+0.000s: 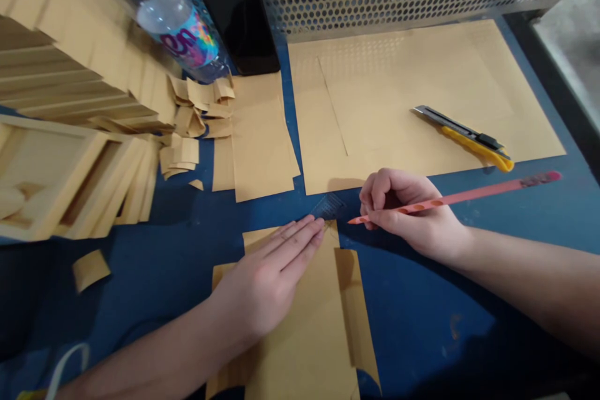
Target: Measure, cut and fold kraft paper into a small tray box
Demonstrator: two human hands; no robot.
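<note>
Right grip (412, 212) holds pencil (473, 194); bottle label (190, 39) blurred.

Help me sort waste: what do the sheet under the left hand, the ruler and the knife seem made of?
Sheet under the left hand: matte brown kraft paper or thin card, cut edges.
Ruler: clear plastic, probably; the blue table shows through.
Knife: glossy yellow-and-black plastic body, likely, with a grey metallic rail.
</note>
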